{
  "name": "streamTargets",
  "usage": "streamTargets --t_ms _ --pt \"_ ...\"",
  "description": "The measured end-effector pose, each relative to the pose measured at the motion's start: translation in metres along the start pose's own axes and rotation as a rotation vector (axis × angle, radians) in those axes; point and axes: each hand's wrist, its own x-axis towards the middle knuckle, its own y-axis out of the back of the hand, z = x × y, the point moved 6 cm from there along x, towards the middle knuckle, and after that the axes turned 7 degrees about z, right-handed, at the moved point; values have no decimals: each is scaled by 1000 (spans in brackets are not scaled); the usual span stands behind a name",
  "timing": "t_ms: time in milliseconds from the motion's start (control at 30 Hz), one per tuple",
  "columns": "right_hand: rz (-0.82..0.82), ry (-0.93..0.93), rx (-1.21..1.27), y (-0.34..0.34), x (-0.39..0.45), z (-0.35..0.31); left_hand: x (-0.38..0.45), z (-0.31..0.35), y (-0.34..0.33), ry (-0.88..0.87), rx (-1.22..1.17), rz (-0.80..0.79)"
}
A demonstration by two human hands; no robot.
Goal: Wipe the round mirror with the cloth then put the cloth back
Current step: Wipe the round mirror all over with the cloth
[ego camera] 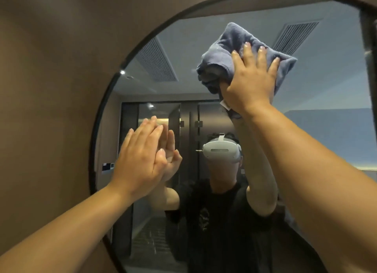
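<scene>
A large round mirror (326, 85) with a thin black rim fills most of the head view, hung on a brown wall. My right hand (252, 81) presses a folded grey-blue cloth (222, 54) flat against the upper part of the glass, fingers spread over it. My left hand (140, 160) rests flat and open on the glass near the mirror's left rim, holding nothing. Both arms reach up from the bottom of the view.
The brown wall (51, 89) surrounds the mirror on the left. The glass reflects a person in a dark shirt wearing a white headset, ceiling vents and dark doors behind.
</scene>
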Motion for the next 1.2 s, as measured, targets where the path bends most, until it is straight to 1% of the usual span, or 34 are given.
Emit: streamTargets --t_ms 167,300,467,533,600,667,767,867,967,1100,1200 --pt "-23 152 51 -13 -13 -84 -22 -55 11 64 8 -15" --pt "-65 277 98 -19 -43 -146 -41 -92 19 112 23 1" --pt "-155 462 136 -20 -120 -196 -58 -121 33 156 -79 132" --pt "-205 510 160 -20 -154 -204 -62 -124 36 161 -109 153" --pt "-262 570 198 -20 -194 -211 -70 -126 40 168 -129 140" --pt "-304 639 217 -20 -237 -211 -78 -124 41 161 -141 113" --pt "-293 751 202 -17 -301 -198 -93 -116 40 128 -154 58" --pt "-263 826 197 -10 -355 -172 -110 -104 36 71 -161 3" --pt "-278 879 185 -5 -400 -135 -130 -91 27 19 -170 -46" --pt "-292 938 119 3 -447 -82 -154 -63 8 -49 -156 -134" --pt "-345 977 70 8 -448 -59 -162 -31 -7 -152 -155 -171"
